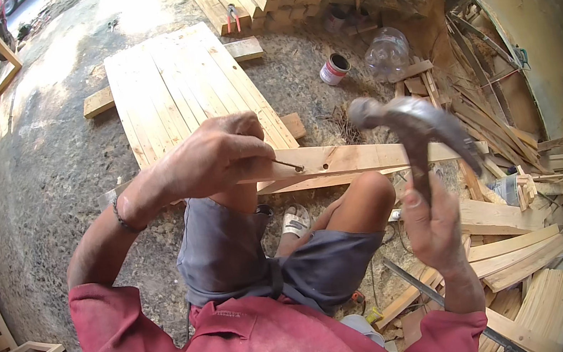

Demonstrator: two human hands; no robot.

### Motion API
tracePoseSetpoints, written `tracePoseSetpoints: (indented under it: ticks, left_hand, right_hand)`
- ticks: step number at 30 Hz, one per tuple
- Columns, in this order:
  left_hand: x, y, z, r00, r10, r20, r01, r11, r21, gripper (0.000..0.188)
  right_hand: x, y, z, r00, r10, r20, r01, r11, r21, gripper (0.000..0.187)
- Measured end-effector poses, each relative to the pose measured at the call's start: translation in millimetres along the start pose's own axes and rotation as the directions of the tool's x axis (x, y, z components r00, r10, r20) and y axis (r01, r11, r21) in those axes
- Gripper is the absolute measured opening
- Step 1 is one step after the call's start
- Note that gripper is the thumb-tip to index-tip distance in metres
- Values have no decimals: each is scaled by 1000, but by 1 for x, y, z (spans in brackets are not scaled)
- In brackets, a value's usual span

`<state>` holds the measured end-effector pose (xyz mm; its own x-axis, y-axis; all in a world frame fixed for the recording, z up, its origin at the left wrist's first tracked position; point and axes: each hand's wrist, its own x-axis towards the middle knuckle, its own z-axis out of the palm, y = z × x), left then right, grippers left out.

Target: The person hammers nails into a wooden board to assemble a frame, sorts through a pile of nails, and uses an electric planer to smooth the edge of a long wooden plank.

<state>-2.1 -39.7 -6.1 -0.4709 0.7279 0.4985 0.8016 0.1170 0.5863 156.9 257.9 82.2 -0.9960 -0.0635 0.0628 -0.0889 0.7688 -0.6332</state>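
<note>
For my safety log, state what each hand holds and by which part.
The right hand holds the hammer by its handle; the left hand pinches a thin nail by its left-hand end.

No wording here is clear enough to read. At one o'clock from the centre of the view, a small open tin wears a red and white label around its side, its marks too small to make out. At seven o'clock, at the collar of a maroon shirt, tiny pale lettering is likewise illegible.
</note>
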Motion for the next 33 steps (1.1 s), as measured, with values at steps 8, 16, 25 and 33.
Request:
tracePoseSetpoints:
  ticks: [8,16,25,33]
  left_hand:
    - [3,-9,0,1000,14,12,-14,999,-37,17]
    - [9,-17,0,996,75,-40,-76,997,-12,19]
    - [3,-9,-5,998,63,10,-64,996,62,16]
    - [27,9,12,999,-33,-33,36,995,94,10]
  right_hand:
    - [6,14,33,996,-66,64,70,995,-65,21]
    - [-31,10,-71,840,-222,-495,507,644,572,18]
    - [9,22,31,998,59,-38,-42,936,350,25]
    - [-5,27,12,983,154,-98,-87,867,490,31]
